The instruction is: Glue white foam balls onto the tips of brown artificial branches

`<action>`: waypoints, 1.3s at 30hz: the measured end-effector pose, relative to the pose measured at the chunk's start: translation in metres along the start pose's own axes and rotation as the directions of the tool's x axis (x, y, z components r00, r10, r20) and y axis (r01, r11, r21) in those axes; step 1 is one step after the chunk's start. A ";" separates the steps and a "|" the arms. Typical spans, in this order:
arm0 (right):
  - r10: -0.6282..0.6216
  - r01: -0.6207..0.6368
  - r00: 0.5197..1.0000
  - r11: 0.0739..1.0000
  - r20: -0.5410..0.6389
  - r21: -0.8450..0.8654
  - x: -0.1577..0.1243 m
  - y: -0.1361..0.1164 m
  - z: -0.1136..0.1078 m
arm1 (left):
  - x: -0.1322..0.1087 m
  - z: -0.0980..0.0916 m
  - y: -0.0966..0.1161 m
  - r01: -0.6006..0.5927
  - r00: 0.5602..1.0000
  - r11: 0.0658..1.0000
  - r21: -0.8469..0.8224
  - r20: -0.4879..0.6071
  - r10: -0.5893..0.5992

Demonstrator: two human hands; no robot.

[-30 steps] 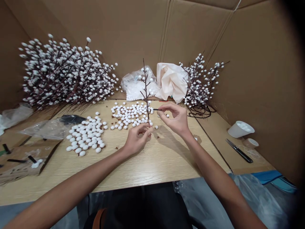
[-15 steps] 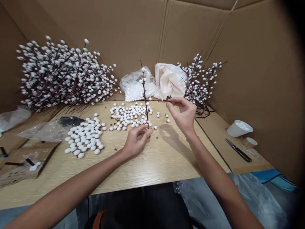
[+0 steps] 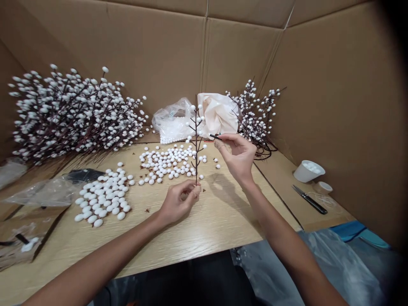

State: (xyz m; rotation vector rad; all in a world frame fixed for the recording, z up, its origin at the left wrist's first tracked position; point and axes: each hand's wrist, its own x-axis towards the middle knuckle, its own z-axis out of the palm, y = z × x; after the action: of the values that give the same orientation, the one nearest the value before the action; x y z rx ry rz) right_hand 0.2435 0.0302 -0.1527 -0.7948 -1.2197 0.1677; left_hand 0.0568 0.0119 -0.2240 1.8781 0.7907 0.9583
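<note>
Over the pale wood-grain table (image 3: 207, 229), head view, the person's left hand (image 3: 179, 203) sits low, forearm reaching in from the lower left, wrist turned inward. Its fingers curl together and clamp the base of an artificial berry branch (image 3: 196, 161) with the thumb, holding it upright with the tip pointing up. White beads are fixed along the dark side twigs.

The right hand (image 3: 238, 156) is raised higher, forearm rising from the lower right, wrist bent. Its thumb and forefinger press together on a thin dark sprig (image 3: 215, 137), while the remaining fingers curve loosely below. The sprig's free end points left, near the branch's main stem but not touching it.

Behind the hands lies a loose spread of white foam balls (image 3: 167, 163), with a second pile of white foam balls (image 3: 101, 195) to the left. Finished berry branches (image 3: 70, 114) are heaped at rear left, and a smaller bunch of berry branches (image 3: 253, 112) stands at rear right. Between them sit a clear plastic bag of white beads (image 3: 172, 121) and crumpled cream paper (image 3: 217, 114). Corrugated cardboard walls (image 3: 334, 106) enclose the bench.
</note>
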 end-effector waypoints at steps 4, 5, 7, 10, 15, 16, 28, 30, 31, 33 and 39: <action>0.008 -0.008 1.000 1.000 0.016 -0.008 0.000 0.003 -0.001 | -0.001 0.000 0.002 -0.013 1.000 1.000 0.006 0.018 0.013; 0.011 -0.011 1.000 1.000 0.017 -0.010 0.000 0.004 -0.001 | -0.001 0.000 0.002 -0.015 1.000 1.000 0.012 0.021 0.015; 0.023 -0.023 0.999 1.000 0.022 -0.017 0.000 0.005 -0.001 | -0.001 -0.001 0.004 -0.015 1.000 1.000 0.019 0.023 0.014; 0.035 -0.034 0.999 0.999 0.034 -0.019 0.000 0.005 -0.001 | -0.001 -0.001 0.004 -0.010 1.000 1.000 0.020 0.029 0.010; 0.053 -0.052 0.997 0.998 0.048 -0.022 0.000 0.004 -0.001 | -0.001 -0.001 0.003 -0.016 1.000 0.999 0.032 0.024 0.016; 0.052 -0.051 0.997 0.998 0.049 -0.024 0.000 0.004 -0.001 | -0.001 -0.001 0.003 -0.023 1.000 0.999 0.038 0.022 0.022; 0.086 -0.083 0.995 0.994 0.045 -0.065 0.000 0.003 -0.001 | 0.000 -0.002 0.004 -0.059 0.998 0.997 0.056 0.018 0.058; 0.091 -0.088 0.995 0.994 0.046 -0.069 0.001 0.003 -0.001 | -0.001 -0.002 0.004 -0.068 0.998 0.996 0.065 0.014 0.067; 0.093 -0.089 0.995 0.993 0.046 -0.072 0.001 0.003 -0.001 | 0.000 -0.001 0.005 -0.072 0.997 0.995 0.068 0.013 0.071; 0.098 -0.094 0.994 0.992 0.048 -0.079 0.001 0.002 -0.002 | 0.000 -0.001 0.005 -0.069 0.998 0.995 0.069 0.011 0.068; 0.086 -0.083 0.995 0.994 0.046 -0.068 0.000 0.002 -0.002 | 0.000 -0.001 0.005 -0.033 0.999 0.997 0.067 0.009 0.033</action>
State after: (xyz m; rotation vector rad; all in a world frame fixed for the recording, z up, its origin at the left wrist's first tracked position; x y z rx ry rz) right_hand 0.2456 0.0306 -0.1546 -0.9052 -1.2435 0.2185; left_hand 0.0567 0.0098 -0.2189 1.9573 0.7979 0.9544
